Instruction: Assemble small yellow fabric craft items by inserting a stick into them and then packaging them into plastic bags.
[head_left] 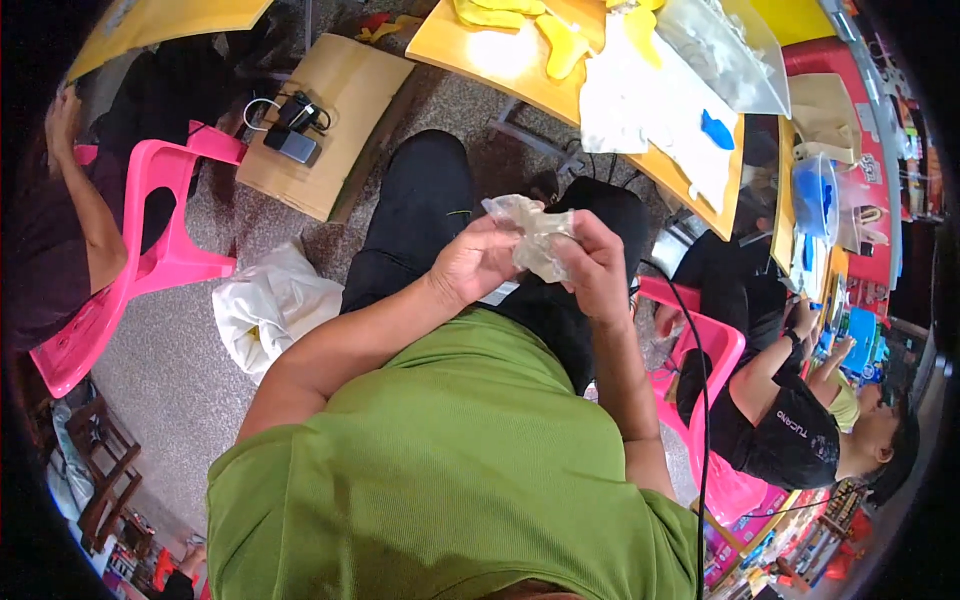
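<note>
Over my lap, between both hands, is a crumpled, see-through whitish piece of thin plastic [541, 247]; its exact kind cannot be made out. My left hand [474, 262] grips its left side, thumb and fingers closed on it. On the other side, my right hand [598, 263] pinches it with bent fingers. Behind the hands lie my dark trouser legs [415, 200]. Past them stands a wooden table [480, 45] bearing yellow soft-looking pieces [563, 47], a white cloth or sheet [615, 100] and a small blue piece [717, 130].
A clear plastic bin [765, 80] sits at the table's far right. To the left are a cardboard box [345, 95] with a black adapter and cables, a white sack [275, 305] on the floor and a pink chair [165, 215]. Seated people work on both sides. A black cable [706, 430] hangs at right.
</note>
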